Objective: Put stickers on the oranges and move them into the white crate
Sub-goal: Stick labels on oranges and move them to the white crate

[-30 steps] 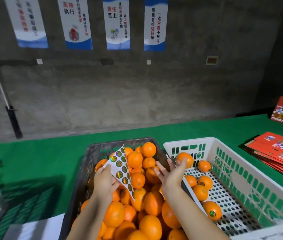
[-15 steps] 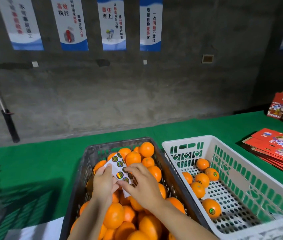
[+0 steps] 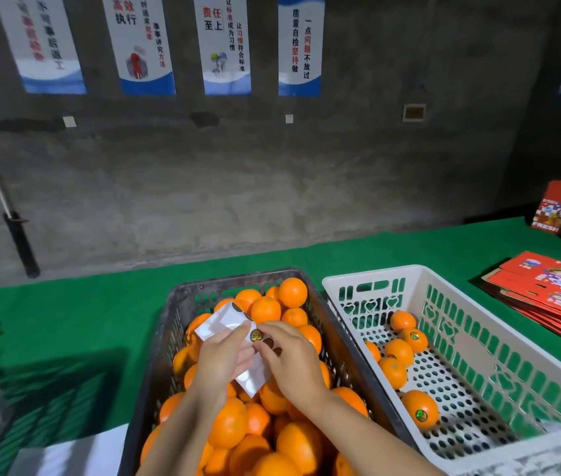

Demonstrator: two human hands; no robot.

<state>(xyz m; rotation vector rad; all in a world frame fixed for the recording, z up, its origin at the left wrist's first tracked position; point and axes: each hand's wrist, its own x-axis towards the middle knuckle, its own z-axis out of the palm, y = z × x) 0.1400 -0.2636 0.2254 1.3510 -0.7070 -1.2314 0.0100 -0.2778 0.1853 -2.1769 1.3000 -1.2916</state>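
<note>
The right hand has moved from the white plastic crate to the thin, flexible white sticker sheet, fingers pinching a light, tacky round sticker by its edge, while left-hand fingers grip the sheet above the orange-filled dark crate.

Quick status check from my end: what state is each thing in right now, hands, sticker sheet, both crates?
Left hand: holds the sticker sheet.
Right hand: fingertips pinching at a sticker on the sheet.
Sticker sheet: bent, held above the dark crate, a few stickers showing.
Dark crate: heaped with oranges.
White crate: mostly bare floor, six oranges inside; stickers show on two.
</note>
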